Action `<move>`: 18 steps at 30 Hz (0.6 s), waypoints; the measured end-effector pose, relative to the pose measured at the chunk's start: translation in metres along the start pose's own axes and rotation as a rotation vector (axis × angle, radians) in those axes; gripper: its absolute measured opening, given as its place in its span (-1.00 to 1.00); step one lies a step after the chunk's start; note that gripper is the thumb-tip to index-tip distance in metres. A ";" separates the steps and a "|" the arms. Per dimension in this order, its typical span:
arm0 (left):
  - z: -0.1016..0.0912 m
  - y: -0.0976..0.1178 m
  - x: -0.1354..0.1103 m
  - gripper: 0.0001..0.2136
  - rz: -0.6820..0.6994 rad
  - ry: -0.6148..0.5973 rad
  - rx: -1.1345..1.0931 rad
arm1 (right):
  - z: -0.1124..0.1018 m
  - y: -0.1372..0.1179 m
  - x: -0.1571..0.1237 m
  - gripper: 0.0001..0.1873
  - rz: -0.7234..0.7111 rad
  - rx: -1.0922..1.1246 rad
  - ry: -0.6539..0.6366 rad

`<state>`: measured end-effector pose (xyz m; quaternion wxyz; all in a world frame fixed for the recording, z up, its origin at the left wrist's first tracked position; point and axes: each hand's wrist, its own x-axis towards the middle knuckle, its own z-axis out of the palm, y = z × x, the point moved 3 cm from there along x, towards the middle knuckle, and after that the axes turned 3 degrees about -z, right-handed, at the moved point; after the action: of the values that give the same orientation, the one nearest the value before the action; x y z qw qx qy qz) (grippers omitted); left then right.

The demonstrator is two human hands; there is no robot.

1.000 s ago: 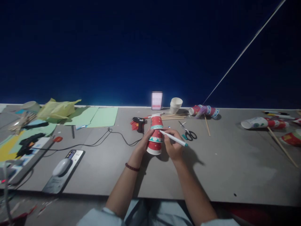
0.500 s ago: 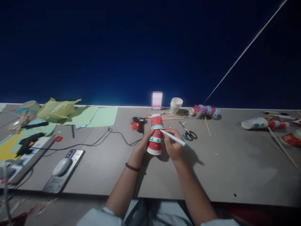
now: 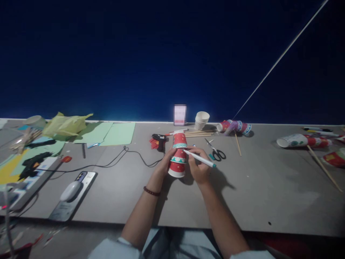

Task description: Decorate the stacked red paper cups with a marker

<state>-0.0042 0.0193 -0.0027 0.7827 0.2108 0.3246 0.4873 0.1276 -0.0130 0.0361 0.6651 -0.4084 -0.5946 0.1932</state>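
A red paper cup with teal and white bands lies tilted above the grey table, its open rim toward me. My left hand wraps the cup's left side and holds it. My right hand grips a white marker with a teal end, the tip touching the cup's right side. A beaded bracelet sits on my left wrist.
Beyond the cup are a black glue gun with its cable, scissors, wooden sticks, stacked white cups and decorated cups. Green paper sheets, a phone and mouse lie left. More cups lie right.
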 end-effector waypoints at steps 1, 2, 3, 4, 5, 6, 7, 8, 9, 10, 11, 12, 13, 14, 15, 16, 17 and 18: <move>0.000 0.000 0.000 -0.50 0.009 0.005 -0.003 | 0.000 0.000 0.000 -0.93 0.000 0.000 0.002; 0.000 0.001 0.000 -0.50 0.010 0.005 -0.007 | 0.000 0.000 0.000 -0.92 0.000 -0.001 0.006; 0.000 0.001 0.000 -0.50 0.011 0.003 -0.009 | 0.000 -0.001 0.000 -0.92 0.001 -0.004 0.008; 0.000 0.001 0.001 -0.50 0.011 0.001 -0.011 | 0.000 -0.001 0.000 -0.91 0.002 -0.010 0.011; 0.001 0.001 0.001 -0.50 0.012 -0.002 -0.014 | 0.000 -0.001 0.000 -0.91 0.002 -0.020 0.014; 0.001 0.002 0.001 -0.50 0.013 -0.005 -0.015 | 0.000 -0.001 0.000 -0.91 0.001 -0.031 0.015; 0.001 0.002 0.000 -0.50 0.015 -0.007 -0.015 | 0.000 -0.001 0.000 -0.91 0.000 -0.040 0.016; 0.002 0.002 0.000 -0.50 0.016 -0.008 -0.014 | 0.000 -0.001 0.000 -0.90 -0.001 -0.049 0.015; 0.002 0.002 0.000 -0.49 0.016 -0.008 -0.012 | 0.000 -0.001 0.000 -0.90 -0.004 -0.057 0.015; 0.002 0.002 0.000 -0.49 0.018 -0.007 -0.010 | 0.000 -0.001 0.000 -0.90 -0.009 -0.063 0.015; 0.002 0.002 0.000 -0.49 0.021 -0.008 -0.008 | 0.000 -0.002 0.000 -0.90 -0.014 -0.067 0.014; 0.002 0.002 0.000 -0.49 0.024 -0.011 -0.006 | 0.000 -0.002 0.000 -0.90 -0.020 -0.067 0.014; 0.002 0.003 0.000 -0.49 0.029 -0.015 -0.004 | 0.000 -0.002 0.000 -0.90 -0.024 -0.066 0.011; 0.002 0.003 0.000 -0.49 0.034 -0.020 -0.001 | 0.000 -0.002 0.000 -0.90 -0.025 -0.063 0.008; 0.002 0.003 0.000 -0.49 0.039 -0.024 0.003 | 0.000 -0.002 0.000 -0.90 -0.024 -0.059 0.006; 0.002 0.003 0.000 -0.50 0.042 -0.025 0.006 | 0.000 -0.002 0.000 -0.91 -0.020 -0.052 0.005; 0.002 0.003 0.000 -0.50 0.045 -0.024 0.007 | 0.000 -0.002 0.000 -0.92 -0.017 -0.045 0.008; 0.001 0.002 0.000 -0.50 0.049 -0.021 0.006 | 0.000 -0.001 0.000 -0.92 -0.015 -0.038 0.010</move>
<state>-0.0045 0.0208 -0.0003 0.7735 0.2260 0.3125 0.5030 0.1277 -0.0137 0.0372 0.6616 -0.4174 -0.5979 0.1750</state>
